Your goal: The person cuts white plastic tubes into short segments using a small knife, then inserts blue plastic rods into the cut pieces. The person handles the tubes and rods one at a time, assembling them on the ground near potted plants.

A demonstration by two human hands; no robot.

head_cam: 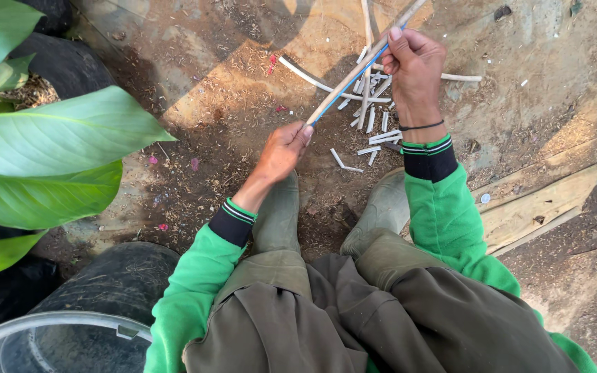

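Fingers (303, 132) of the left hand (281, 152) pinch shut on the near end of a long pale stick (354, 74); the right hand (414, 65) is wrapped around the same stick farther up, with a thin blue blade-like strip (354, 81) lying along its underside. The stick slants up from the left hand, past the right, toward the top edge of the ground (229, 90).

Largest of the surroundings are the broad green leaves (50, 148) along the left edge, then a black tub (115, 283) with a clear rim at the bottom-left corner. A weathered plank (540, 200) lies toward the right edge. The person sits with olive trousers and boots (385, 207) planted on the bare, chaff-strewn ground.

Just beyond the boots, under the stick, lies a heap of short pale cut pieces (374, 131), with one longer curved sliver (305, 76) beside them. Judging by that heap, a good deal has already been cut, while most of a full-length stick in hand remains whole.
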